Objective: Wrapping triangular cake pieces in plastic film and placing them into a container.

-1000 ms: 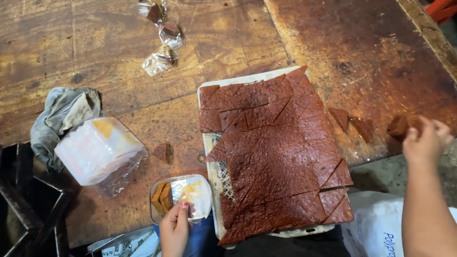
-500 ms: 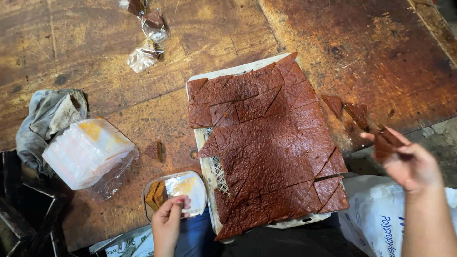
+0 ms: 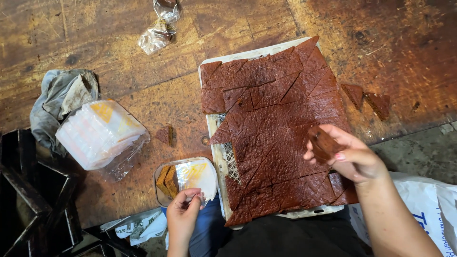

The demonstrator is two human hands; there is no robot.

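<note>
We see the big wooden table [image 3: 143, 100] with bare room up top. The white tray [image 3: 216, 143] of cut brown slab [image 3: 281, 128] hangs over its near edge. Our right hand [image 3: 350, 157] grips a brown piece [image 3: 323, 143] over it. Our left hand [image 3: 183, 209] pinches the small dish [image 3: 188, 178] at the edge.

Two bare forearms and hands enter from the bottom edge, with no sleeves, gloves, watch or rings to be seen. The left hand [image 3: 183, 212] comes in at about 7 o'clock, the right hand [image 3: 350, 154] at about 4 o'clock. One nail on the right hand's fingers [image 3: 340, 156] wears pink polish. Blue and black clothing shows at 6 o'clock.
</note>
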